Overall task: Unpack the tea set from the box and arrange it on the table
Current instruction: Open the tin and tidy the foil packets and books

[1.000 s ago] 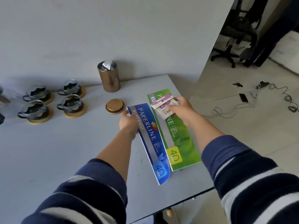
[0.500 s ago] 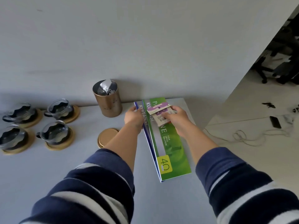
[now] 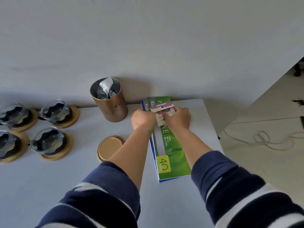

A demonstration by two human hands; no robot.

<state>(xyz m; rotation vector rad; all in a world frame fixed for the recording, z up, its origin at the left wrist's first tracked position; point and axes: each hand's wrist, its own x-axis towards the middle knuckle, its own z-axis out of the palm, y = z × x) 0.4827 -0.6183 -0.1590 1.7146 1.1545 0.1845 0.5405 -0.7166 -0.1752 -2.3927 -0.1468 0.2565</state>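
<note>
Four glass cups (image 3: pixel 49 142) sit on wooden coasters at the table's (image 3: pixel 49 186) far left, an open tin (image 3: pixel 109 100) right of them — lid (image 3: pixel 109 148) nearer. Farther right, the left hand (image 3: pixel 143 119) grips stacked folders (image 3: pixel 171 155); the right hand (image 3: pixel 178 118) pinches small packets (image 3: pixel 162 112).

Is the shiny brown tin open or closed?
Open. The tin stands upright with no lid on top, a crinkly silver bag pokes out, and its round lid lies on the table in front.

1. Your left hand (image 3: pixel 143 119) now has the blue folder (image 3: pixel 152 145) tucked squarely under the green folder (image 3: pixel 171 145).
2. Both folders now lie against the wall.
3. Your right hand (image 3: pixel 178 118) sits closer to your left.
</note>
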